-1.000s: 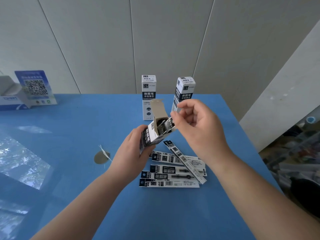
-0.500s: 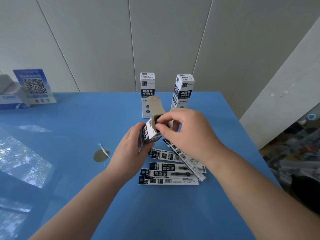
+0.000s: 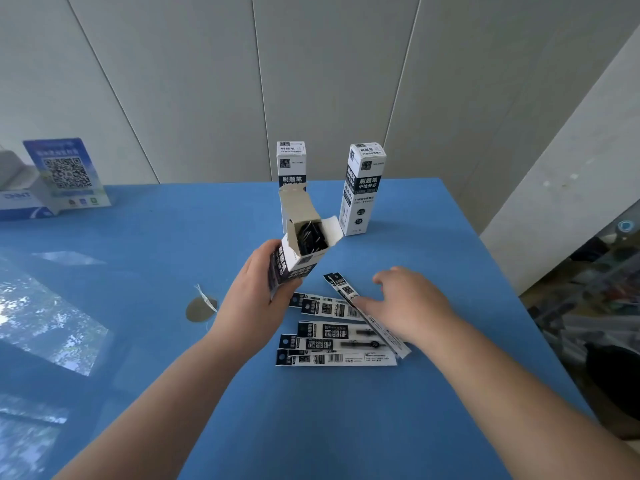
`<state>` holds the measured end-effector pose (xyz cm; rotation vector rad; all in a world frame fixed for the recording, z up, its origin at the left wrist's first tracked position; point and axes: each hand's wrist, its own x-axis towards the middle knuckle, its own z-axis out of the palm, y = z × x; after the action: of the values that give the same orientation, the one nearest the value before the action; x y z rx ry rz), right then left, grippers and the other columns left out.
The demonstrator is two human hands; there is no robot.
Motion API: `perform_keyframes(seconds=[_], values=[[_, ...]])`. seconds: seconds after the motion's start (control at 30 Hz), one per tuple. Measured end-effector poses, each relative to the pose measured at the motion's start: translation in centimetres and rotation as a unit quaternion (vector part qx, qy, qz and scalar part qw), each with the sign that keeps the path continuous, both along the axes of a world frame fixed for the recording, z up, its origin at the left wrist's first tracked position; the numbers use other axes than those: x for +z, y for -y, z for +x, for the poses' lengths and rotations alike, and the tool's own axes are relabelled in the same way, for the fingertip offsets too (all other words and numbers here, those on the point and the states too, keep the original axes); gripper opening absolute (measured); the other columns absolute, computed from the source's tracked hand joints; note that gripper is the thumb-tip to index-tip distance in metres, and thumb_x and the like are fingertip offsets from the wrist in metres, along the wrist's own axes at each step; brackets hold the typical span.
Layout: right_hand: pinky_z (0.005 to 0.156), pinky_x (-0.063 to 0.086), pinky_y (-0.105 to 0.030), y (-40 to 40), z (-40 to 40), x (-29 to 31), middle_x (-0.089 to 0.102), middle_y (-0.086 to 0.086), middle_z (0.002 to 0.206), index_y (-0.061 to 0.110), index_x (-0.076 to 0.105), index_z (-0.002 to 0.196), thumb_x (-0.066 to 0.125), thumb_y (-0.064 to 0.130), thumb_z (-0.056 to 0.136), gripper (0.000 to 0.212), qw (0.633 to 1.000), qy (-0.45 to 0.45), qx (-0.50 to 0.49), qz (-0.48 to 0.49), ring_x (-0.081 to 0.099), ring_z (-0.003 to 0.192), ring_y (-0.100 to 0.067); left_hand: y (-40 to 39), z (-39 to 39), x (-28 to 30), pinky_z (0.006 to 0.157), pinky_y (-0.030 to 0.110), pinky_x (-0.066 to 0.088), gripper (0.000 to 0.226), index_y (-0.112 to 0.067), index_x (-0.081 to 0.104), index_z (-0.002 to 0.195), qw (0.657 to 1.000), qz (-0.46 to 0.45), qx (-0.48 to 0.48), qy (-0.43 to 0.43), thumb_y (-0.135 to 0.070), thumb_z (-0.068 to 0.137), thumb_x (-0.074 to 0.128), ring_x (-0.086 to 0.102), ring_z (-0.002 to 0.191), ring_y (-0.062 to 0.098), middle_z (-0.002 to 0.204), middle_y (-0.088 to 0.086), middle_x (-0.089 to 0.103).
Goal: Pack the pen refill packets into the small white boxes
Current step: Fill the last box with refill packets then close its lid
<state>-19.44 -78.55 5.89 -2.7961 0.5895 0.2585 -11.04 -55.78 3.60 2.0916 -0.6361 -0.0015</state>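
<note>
My left hand (image 3: 254, 299) grips the open box (image 3: 300, 252) around its lower half, tilted so the mouth faces up and toward me, flap (image 3: 298, 206) standing back; dark packets already show inside it. My right hand (image 3: 405, 303) is down over the loose packets (image 3: 332, 336) on the tabletop (image 3: 346, 427), fingers (image 3: 363, 301) spread and nearly straight, holding nothing. The forefinger tip touches or sits just on the topmost packet (image 3: 349, 294).

That topmost packet is the one that matters. It lies slantwise across the others, its long axis running from its far end near the box down and to the right, under my right palm. Its far end points almost at the box mouth, so I judge that a pinch near its middle and a lift along that same line would bring it to the opening with little turning. The right hand is plainly the nearer one; the left is busy with the box.

The other packets lie roughly crosswise beneath it, overlapping, so I'd expect some to shift with it. Two closed boxes (image 3: 362, 188) stand upright at the far edge, well apart from my hands.
</note>
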Motion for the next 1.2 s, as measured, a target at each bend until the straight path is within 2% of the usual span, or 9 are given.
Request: perform_keyframes(seconds=[0.17,0.3,0.43,0.57,0.67,0.77,0.87,1.03,1.2], values=[[0.072,0.042,-0.036,-0.5,0.5,-2.2,0.047,0.003,0.095,0.023,0.068,0.096,0.061,0.055,0.091,0.033,0.998,-0.027,0.055,-0.015,0.05,0.099,-0.024,-0.1,0.0,0.0,0.077,0.012,0.039,0.037,-0.035,0.046,0.128,1.0,-0.001,0.004,-0.009,-0.029,0.096,0.063,0.054,0.106,0.001,0.111,-0.021,0.058],[0.068,0.043,-0.034,-0.2,1.0,-1.7,0.052,0.007,0.091,0.028,0.068,0.09,0.065,0.044,0.092,0.017,0.996,-0.035,0.078,0.004,0.055,0.091,-0.022,0.0,0.0,0.0,0.077,0.013,0.04,0.037,-0.035,0.046,0.128,1.0,0.0,0.006,-0.012,-0.029,0.096,0.063,0.054,0.106,0.0,0.112,-0.022,0.058],[0.06,0.038,-0.031,0.4,1.5,-0.9,0.053,0.005,0.08,0.024,0.055,0.066,0.068,0.041,0.089,0.031,0.998,-0.037,0.051,0.025,0.055,0.076,-0.019,0.0,-0.1,0.1,0.076,0.01,0.039,0.038,-0.037,0.045,0.128,1.0,0.002,0.01,-0.013,-0.031,0.096,0.063,0.052,0.106,-0.003,0.111,-0.024,0.057],[0.054,0.038,-0.028,1.1,1.1,1.1,0.067,0.001,0.067,0.022,0.069,0.068,0.075,0.039,0.084,0.025,0.988,-0.001,-0.017,0.154,0.057,0.061,-0.012,0.0,-0.2,0.3,0.078,0.013,0.039,0.037,-0.034,0.046,0.13,1.0,-0.001,0.009,-0.016,-0.03,0.096,0.062,0.053,0.106,-0.001,0.112,-0.022,0.057],[0.061,0.049,-0.027,1.6,0.6,3.2,0.076,0.006,0.071,0.021,0.077,0.078,0.082,0.032,0.083,0.013,0.945,0.058,-0.081,0.31,0.064,0.06,-0.004,-0.1,-0.2,0.3,0.078,0.014,0.039,0.038,-0.032,0.046,0.131,1.0,-0.001,0.01,-0.017,-0.03,0.097,0.062,0.053,0.106,0.001,0.113,-0.019,0.057],[0.061,0.056,-0.024,1.5,-0.1,5.5,0.079,-0.002,0.08,0.011,0.077,0.087,0.083,0.02,0.082,0.011,0.882,0.096,-0.105,0.45,0.069,0.068,-0.009,-0.1,-0.3,0.3,0.075,0.013,0.038,0.035,-0.032,0.046,0.128,1.0,0.001,0.01,-0.012,-0.029,0.097,0.062,0.052,0.103,-0.001,0.108,-0.021,0.056],[0.058,0.057,-0.02,1.1,-0.8,7.8,0.08,-0.01,0.087,0.004,0.075,0.091,0.081,0.013,0.082,0.014,0.83,0.139,-0.11,0.528,0.073,0.072,-0.014,0.1,-0.3,0.4,0.074,0.009,0.039,0.035,-0.035,0.045,0.126,1.0,0.006,0.01,-0.011,-0.029,0.097,0.062,0.05,0.104,-0.005,0.107,-0.025,0.054],[0.058,0.057,-0.018,0.0,-1.0,10.5,0.08,-0.014,0.092,0.006,0.074,0.092,0.076,0.013,0.087,0.009,0.76,0.229,-0.107,0.599,0.074,0.075,-0.015,0.2,-0.5,0.8,0.077,0.004,0.038,0.046,-0.058,0.036,0.116,1.0,0.009,0.0,0.016,-0.027,0.096,0.063,0.048,0.107,-0.011,0.112,-0.034,0.052],[0.06,0.057,-0.021,-1.1,0.4,11.1,0.08,-0.006,0.089,0.01,0.076,0.087,0.075,0.014,0.089,0.005,0.765,0.329,-0.124,0.539,0.073,0.074,-0.014,0.3,-0.7,0.8,0.079,0.0,0.035,0.049,-0.058,0.032,0.114,0.999,0.022,0.002,0.028,-0.028,0.095,0.065,0.044,0.104,-0.018,0.112,-0.047,0.045]])
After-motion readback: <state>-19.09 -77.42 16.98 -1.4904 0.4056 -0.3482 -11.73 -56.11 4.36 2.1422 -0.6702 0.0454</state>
